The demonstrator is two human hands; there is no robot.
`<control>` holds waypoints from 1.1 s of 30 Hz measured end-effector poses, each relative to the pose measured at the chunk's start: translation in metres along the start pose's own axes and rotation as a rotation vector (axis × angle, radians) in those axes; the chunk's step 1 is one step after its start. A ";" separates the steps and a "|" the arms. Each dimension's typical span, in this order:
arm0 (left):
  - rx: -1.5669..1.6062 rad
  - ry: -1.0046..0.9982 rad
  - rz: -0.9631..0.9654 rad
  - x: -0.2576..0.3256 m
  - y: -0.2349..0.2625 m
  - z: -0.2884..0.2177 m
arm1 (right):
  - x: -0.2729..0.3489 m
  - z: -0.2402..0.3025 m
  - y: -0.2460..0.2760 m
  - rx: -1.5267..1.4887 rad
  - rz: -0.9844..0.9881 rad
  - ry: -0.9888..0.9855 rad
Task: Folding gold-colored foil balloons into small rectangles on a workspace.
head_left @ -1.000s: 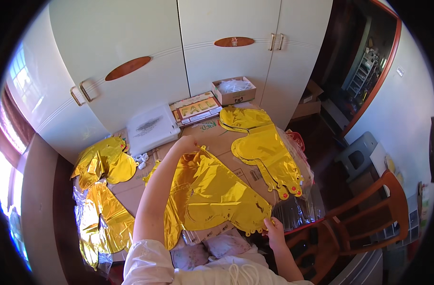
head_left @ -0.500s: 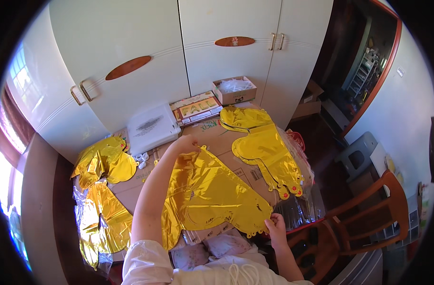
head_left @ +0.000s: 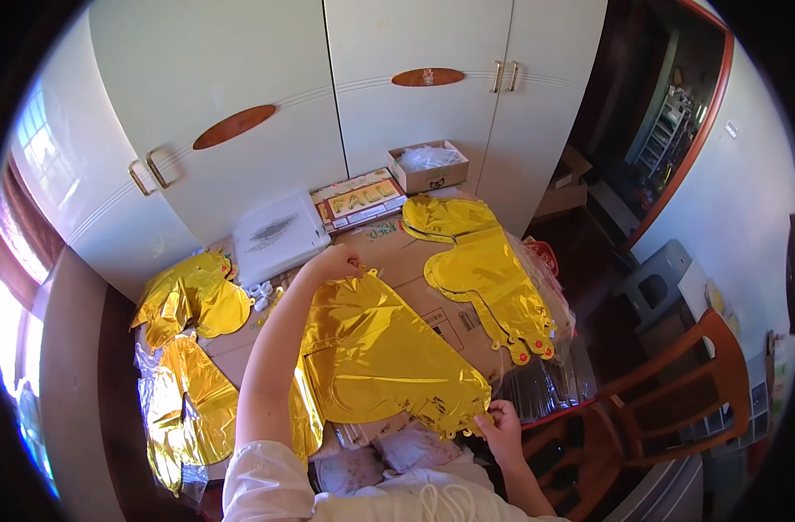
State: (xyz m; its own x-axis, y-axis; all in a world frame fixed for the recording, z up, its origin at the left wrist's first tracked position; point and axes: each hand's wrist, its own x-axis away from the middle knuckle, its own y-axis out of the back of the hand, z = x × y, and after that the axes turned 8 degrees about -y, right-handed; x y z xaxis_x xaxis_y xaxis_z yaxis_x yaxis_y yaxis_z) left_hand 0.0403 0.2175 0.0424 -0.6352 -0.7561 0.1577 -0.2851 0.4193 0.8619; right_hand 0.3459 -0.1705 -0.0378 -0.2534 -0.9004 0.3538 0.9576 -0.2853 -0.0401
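Observation:
A flat, uninflated gold foil balloon [head_left: 389,348] spreads between my two hands over the cardboard-covered table [head_left: 445,317]. With its fingers closed, my left hand [head_left: 338,261] pinches the balloon's far edge near a small tab. My right hand [head_left: 502,431] grips the near right corner, where more little tabs line the edge. The foil's left part hangs down beside my left forearm, which hides some of it. To the right, a stack of gold foil balloons [head_left: 480,261] lies flat, with red dots on its near tabs.
Crumpled gold foil [head_left: 193,291] and another gold foil piece [head_left: 193,400] lie at the left. Along the back stand a white plastic case [head_left: 280,230], a flat printed box [head_left: 358,200] and an open carton [head_left: 432,170] of clear plastic pieces. A wooden chair [head_left: 676,383] is at the right.
My right hand has moved slightly left and nearer to me, bringing the balloon's corner with it. The foil lies smoother now. My left hand has barely shifted.

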 end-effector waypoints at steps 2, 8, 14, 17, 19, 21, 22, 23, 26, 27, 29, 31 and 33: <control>0.019 -0.007 0.023 0.000 0.000 0.000 | -0.001 0.001 0.000 -0.066 -0.019 -0.023; 0.151 -0.102 -0.011 0.020 0.007 -0.012 | -0.013 -0.010 0.007 -0.402 0.006 -0.206; 0.078 -0.209 -0.031 0.071 0.046 -0.085 | -0.018 -0.010 0.013 -0.797 0.255 -0.511; 0.059 -0.218 -0.024 0.097 0.071 -0.104 | -0.022 -0.009 0.011 -0.715 0.294 -0.470; 0.076 -0.210 -0.012 0.104 0.081 -0.091 | -0.029 -0.019 0.013 -0.593 0.330 -0.391; 0.104 -0.199 0.001 0.101 0.083 -0.057 | -0.028 -0.015 0.009 -0.569 0.293 -0.395; 0.077 -0.141 0.054 0.097 0.083 -0.054 | -0.028 -0.013 0.009 -0.560 0.265 -0.392; 0.036 -0.078 0.069 0.093 0.079 -0.052 | -0.028 -0.013 0.009 -0.535 0.248 -0.395; -0.062 -0.045 0.104 0.071 0.058 -0.033 | -0.029 -0.012 0.011 -0.476 0.193 -0.382; -0.059 -0.101 0.106 0.061 0.045 -0.014 | -0.028 -0.007 0.009 -0.464 0.184 -0.367; -0.046 -0.224 0.110 0.045 0.027 0.005 | -0.031 -0.008 0.011 -0.417 0.124 -0.330; -0.081 -0.200 0.111 0.031 0.012 -0.003 | -0.037 -0.015 0.018 -0.354 0.022 -0.283; -0.058 -0.199 0.120 0.021 0.001 -0.005 | -0.042 -0.012 0.019 -0.240 -0.015 -0.164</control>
State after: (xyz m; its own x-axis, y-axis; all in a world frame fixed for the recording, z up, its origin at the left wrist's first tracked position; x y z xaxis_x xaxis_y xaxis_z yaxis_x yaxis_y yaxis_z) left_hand 0.0300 0.2001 0.0491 -0.7927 -0.5863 0.1672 -0.1614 0.4662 0.8698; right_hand 0.3732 -0.1415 -0.0645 -0.2231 -0.8360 0.5013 0.8890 -0.3854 -0.2471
